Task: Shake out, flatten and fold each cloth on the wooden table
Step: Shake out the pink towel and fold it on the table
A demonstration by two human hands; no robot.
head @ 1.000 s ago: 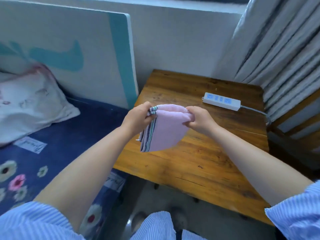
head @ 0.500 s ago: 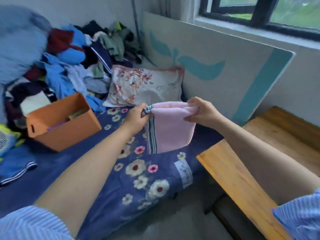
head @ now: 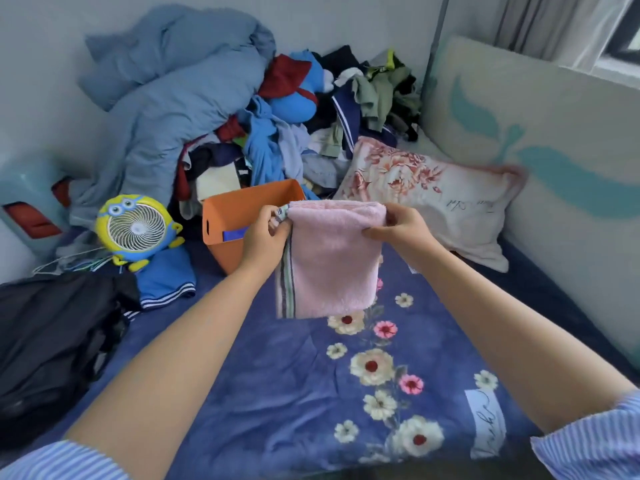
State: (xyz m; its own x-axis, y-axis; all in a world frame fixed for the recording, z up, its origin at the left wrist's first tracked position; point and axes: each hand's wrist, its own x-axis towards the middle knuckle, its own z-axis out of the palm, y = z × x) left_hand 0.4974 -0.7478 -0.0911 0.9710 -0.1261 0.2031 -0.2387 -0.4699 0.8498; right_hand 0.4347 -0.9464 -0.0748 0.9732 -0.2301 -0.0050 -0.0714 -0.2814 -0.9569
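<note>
Swung from the counter to over the bed, the folded towel (head: 332, 261) hangs long axis downward, its top corners pinched by the left hand (head: 265, 237) and right hand (head: 398, 228), with the orange bin (head: 242, 216) just beyond, nearest the left.

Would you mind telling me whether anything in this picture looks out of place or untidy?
Yes: a big heap of crumpled clothes is piled at the far end of the bed, behind the orange plastic box. The folded pink towel, pinched by the left hand and right hand, looks neat.
</note>
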